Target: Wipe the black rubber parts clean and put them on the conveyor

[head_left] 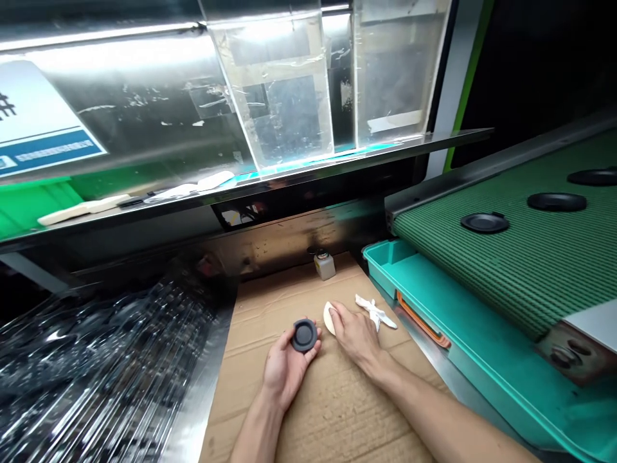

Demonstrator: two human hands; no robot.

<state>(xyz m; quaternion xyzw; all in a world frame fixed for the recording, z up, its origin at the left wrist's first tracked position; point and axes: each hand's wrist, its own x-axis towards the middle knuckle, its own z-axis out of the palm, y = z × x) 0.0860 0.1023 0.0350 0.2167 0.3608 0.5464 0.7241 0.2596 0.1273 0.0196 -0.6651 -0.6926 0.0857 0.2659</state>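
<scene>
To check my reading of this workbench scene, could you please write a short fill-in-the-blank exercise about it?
The round black disc sits in the person's ____ hand.
The green ribbed conveyor belt shows ____ black discs in view.
The handle on the teal tray is ____ in colour.

Missing words: left; three; orange.
</scene>
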